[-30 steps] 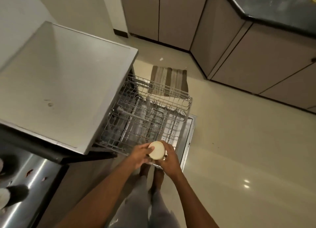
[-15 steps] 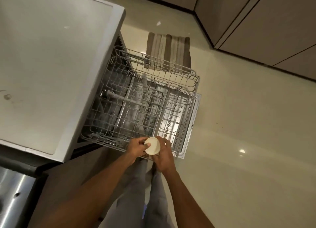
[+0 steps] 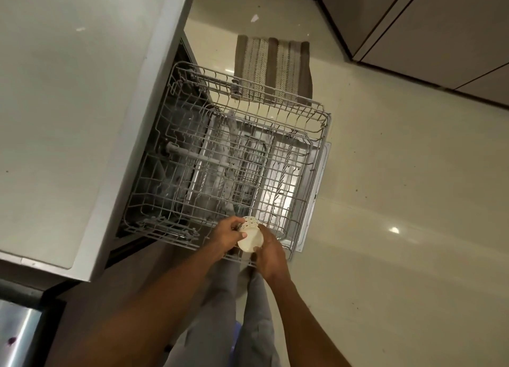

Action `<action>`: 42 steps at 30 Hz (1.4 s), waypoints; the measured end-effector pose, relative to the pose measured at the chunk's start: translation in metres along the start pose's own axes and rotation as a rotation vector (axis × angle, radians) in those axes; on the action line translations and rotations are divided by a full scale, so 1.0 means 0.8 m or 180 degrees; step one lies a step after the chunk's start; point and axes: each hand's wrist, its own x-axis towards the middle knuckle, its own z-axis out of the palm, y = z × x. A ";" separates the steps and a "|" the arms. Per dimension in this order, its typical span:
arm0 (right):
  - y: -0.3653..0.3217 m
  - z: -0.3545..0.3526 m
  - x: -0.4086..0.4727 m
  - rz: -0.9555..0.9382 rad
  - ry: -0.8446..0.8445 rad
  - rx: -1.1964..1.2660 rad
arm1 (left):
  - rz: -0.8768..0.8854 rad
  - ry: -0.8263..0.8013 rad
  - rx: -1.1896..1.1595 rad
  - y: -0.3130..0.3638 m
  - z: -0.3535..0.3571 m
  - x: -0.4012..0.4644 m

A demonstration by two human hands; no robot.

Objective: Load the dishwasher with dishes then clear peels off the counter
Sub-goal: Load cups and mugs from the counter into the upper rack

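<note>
A glossy cream tiled floor (image 3: 399, 201) fills most of the kitchen view, catching small bright glints of ceiling light. Grey-brown cabinet doors (image 3: 440, 30) run along the far right corner. One striped brown-and-cream mat (image 3: 272, 69) lies flat on the floor just beyond the open dishwasher (image 3: 91, 113), whose pale flat top takes up the left side. At the bottom left corner a strip of shiny steel surface (image 3: 16, 333) shows beside the machine.

One grey wire rack (image 3: 248, 152) is pulled out over the lowered door (image 3: 316, 201); through its wires a second rack and a spray arm show below, though how much sits in the lower one is hard to tell through the mesh. The upper rack's tines stand bare.

Two bare forearms reach in from the bottom edge, above grey trouser legs. One small cream cup (image 3: 249, 236) with a dotted lattice pattern is held over the near edge of the rack, tilted so its pale inside faces the camera. The left hand (image 3: 224, 236) curls its fingers (image 3: 237, 225) round the cup's patterned left side, and the right hand (image 3: 271, 252) wraps round its right side, thumb pressed at the rim. The hands and cup hide the near rail of the rack.
</note>
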 end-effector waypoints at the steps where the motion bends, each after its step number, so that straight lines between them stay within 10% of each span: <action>1: 0.000 -0.001 0.001 0.0056 -0.0013 0.0051 | 0.0037 0.0002 0.0011 -0.002 0.002 0.001; 23: -0.023 -0.050 -0.013 0.0027 0.0067 -0.0475 | 0.0422 0.0210 0.1338 0.015 -0.008 -0.026; 42: -0.192 -0.094 -0.139 -0.1608 0.0290 -0.1697 | 0.1091 0.1470 0.1187 0.044 -0.086 -0.257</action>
